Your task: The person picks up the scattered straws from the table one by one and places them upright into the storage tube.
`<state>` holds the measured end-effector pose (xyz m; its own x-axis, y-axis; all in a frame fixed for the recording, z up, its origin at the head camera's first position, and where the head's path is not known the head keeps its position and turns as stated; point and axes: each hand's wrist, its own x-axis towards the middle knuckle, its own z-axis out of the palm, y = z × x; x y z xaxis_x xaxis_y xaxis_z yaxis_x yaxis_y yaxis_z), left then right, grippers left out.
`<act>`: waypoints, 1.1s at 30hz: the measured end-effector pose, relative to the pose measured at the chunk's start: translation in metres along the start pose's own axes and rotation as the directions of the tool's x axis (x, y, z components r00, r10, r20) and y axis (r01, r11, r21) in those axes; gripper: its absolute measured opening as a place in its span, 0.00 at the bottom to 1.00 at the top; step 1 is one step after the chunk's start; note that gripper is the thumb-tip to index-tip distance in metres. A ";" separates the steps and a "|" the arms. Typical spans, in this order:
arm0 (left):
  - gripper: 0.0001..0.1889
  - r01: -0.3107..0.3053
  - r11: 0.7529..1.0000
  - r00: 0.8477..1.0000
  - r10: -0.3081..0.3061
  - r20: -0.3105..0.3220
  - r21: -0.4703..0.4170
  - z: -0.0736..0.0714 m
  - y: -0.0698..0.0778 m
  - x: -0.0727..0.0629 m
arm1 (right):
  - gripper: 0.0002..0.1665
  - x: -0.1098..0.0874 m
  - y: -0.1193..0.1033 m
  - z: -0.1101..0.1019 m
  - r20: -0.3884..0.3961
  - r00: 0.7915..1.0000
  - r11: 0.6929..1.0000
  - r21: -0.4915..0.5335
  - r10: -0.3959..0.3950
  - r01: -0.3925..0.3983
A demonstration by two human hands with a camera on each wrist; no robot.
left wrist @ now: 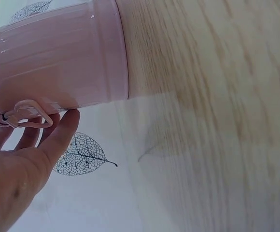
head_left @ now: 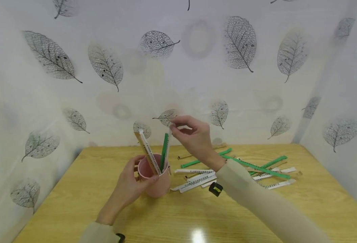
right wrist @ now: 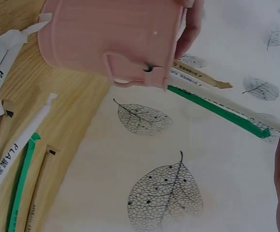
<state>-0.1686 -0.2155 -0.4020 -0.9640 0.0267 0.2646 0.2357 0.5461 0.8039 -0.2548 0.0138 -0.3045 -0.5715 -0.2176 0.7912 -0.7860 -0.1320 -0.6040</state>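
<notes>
My left hand [head_left: 130, 184] grips a small pink bucket [head_left: 158, 187], its thumb across the near side and fingers around the left. The left wrist view shows fingertips beside the bucket's wire-like side handle [left wrist: 31, 113]. Above the bucket, my right hand [head_left: 195, 136] pinches the top of a white paper-wrapped straw [head_left: 167, 148], whose lower end is inside the rim. Close beside it a green-wrapped straw [head_left: 164, 152] stands in the bucket. A brown-wrapped straw [head_left: 150, 161] and another white one [head_left: 149, 148] lean together toward the left.
Right of the bucket, wrapped straws lie in a loose crisscross pile, among them a green one [head_left: 272, 162] and a white one [head_left: 278, 184]. A yellowish wooden table [head_left: 227, 216] bears everything. Leaf-print sheeting [head_left: 196, 84] hangs behind and along both sides.
</notes>
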 end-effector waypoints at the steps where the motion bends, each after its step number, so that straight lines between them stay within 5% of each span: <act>1: 0.41 -0.003 1.000 1.000 0.003 0.000 -0.003 0.000 0.000 0.000 | 0.10 -0.002 0.004 0.001 0.005 1.000 1.000 -0.009 0.022 -0.022; 6: 0.41 -0.006 1.000 1.000 0.006 0.006 -0.010 0.001 -0.001 0.000 | 0.10 -0.011 0.021 0.007 0.025 0.997 0.995 -0.081 0.066 -0.064; 12: 0.42 -0.006 1.000 1.000 0.006 0.004 -0.006 0.000 -0.001 0.000 | 0.09 -0.018 0.034 0.012 0.094 0.995 0.991 -0.129 -0.021 0.033; 19: 0.40 -0.028 1.000 1.000 0.028 0.004 -0.010 0.000 0.000 -0.001 | 0.10 -0.018 0.038 0.011 0.129 0.988 0.946 -0.303 -0.081 0.117; 33: 0.39 -0.029 1.000 1.000 0.029 -0.002 -0.006 0.000 -0.001 -0.001 | 0.21 -0.022 0.041 -0.005 0.125 0.987 0.943 -0.305 -0.101 0.135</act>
<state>-0.1680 -0.2159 -0.4029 -0.9564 0.0406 0.2892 0.2644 0.5404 0.7988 -0.2750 0.0177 -0.3462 -0.4554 -0.3225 0.8298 -0.8900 0.1417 -0.4334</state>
